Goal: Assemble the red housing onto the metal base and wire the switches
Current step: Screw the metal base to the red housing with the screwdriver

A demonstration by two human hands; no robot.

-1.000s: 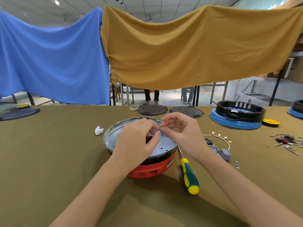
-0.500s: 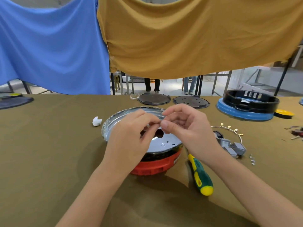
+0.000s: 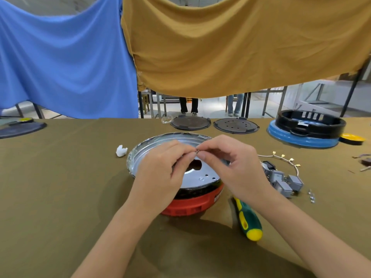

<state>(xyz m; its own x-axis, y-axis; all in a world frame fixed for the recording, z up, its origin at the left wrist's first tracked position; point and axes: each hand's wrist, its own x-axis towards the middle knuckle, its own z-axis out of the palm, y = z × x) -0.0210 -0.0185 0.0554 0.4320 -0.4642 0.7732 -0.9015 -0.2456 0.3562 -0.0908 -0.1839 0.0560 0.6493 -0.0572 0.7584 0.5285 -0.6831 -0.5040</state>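
The red housing [image 3: 192, 204] sat mid-table [image 3: 60, 187] with the metal base [image 3: 160, 145] seated on top. Above it, our left hand [image 3: 160, 173] and right hand [image 3: 232, 167] both pinched a tiny metal fastener [image 3: 197, 151]. We judged it best kept over the base, then driven with the screwdriver [image 3: 249, 219]; the switches [image 3: 281, 179] lay just right.

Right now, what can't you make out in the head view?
- Small metal part pinched between left hand and right hand: too small to identify.
- Metal base centre: hidden behind both hands.
- Screwdriver shaft: hidden by the right wrist.
- Grey switches: terminals too small.
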